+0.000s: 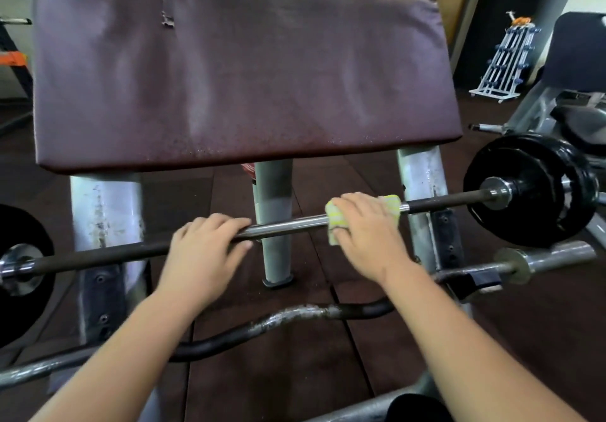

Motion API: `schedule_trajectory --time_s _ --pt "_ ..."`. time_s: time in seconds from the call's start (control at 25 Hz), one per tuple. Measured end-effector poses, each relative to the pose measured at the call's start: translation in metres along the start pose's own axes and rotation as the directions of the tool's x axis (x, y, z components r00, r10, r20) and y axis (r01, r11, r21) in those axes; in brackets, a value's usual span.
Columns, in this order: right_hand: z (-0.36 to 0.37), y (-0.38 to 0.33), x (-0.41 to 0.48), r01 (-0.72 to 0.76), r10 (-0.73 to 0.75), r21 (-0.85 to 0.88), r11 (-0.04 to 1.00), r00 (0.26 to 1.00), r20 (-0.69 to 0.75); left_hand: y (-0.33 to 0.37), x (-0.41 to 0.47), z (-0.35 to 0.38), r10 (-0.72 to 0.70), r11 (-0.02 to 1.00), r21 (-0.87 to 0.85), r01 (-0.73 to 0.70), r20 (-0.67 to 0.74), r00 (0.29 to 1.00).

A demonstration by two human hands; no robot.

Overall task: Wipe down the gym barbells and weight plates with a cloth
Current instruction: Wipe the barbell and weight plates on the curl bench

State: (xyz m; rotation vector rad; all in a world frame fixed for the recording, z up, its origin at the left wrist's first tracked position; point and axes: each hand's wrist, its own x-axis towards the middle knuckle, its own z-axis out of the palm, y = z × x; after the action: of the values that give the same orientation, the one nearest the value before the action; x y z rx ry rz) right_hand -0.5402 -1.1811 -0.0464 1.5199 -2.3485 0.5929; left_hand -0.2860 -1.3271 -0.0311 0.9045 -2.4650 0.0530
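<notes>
- A curl stand (105,211) with scuffed grey metal uprights carries the bars; a worn maroon pad (242,70) tops it.
- A straight barbell (288,225) lies across its two outer uprights, with a black plate (537,188) on the right end.
- A bent curl bar (295,315) lies lower and nearer, on a black hook (475,282).
- The stand's centre post (273,218) stands on dark rubber floor tiles (295,372).

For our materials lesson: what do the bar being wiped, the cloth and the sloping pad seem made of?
Bar: metal, probably chromed steel; its middle shines mirror-bright, its ends look dark and matt. Cloth: soft fabric, yellow-striped, crumpled under the right hand. Pad: maroon vinyl or leather, perhaps; smooth sheen, small tear.
</notes>
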Motion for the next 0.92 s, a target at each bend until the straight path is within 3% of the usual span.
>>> schedule_trajectory --time_s 0.12,0.24,0.44,0.6,0.68,0.8,0.92 --pt "0.007 -0.031 0.003 0.114 -0.114 0.052 0.992 0.993 0.003 0.046 0.019 0.018 0.021 0.999 -0.032 -0.02 0.03 0.999" --pt "0.004 -0.011 0.005 0.156 -0.159 0.059 0.986 0.986 0.055 0.068 0.029 0.029 0.012 1.0 -0.023 -0.011 0.047 0.999" --pt "-0.027 0.104 -0.007 -0.091 0.091 -0.013 0.996 0.996 -0.023 0.072 0.031 0.034 -0.026 0.998 -0.049 0.028 0.044 0.999" --pt "-0.02 0.075 -0.007 -0.206 0.201 -0.055 0.977 0.976 -0.083 0.071 0.031 0.034 -0.03 0.998 -0.049 0.032 0.039 0.999" --pt "-0.008 0.036 -0.005 -0.141 0.139 -0.026 0.99 0.989 -0.059 0.071 0.029 0.035 -0.017 0.999 -0.039 0.019 0.032 0.999" --pt "0.008 -0.016 -0.001 0.099 -0.098 0.018 0.995 0.995 -0.025 0.072 0.03 0.036 -0.002 1.0 -0.024 0.002 -0.001 1.0" --pt "0.011 -0.019 0.008 0.192 -0.192 0.009 0.981 0.981 -0.013 0.067 0.027 0.035 0.029 0.999 -0.027 -0.029 -0.011 1.0"
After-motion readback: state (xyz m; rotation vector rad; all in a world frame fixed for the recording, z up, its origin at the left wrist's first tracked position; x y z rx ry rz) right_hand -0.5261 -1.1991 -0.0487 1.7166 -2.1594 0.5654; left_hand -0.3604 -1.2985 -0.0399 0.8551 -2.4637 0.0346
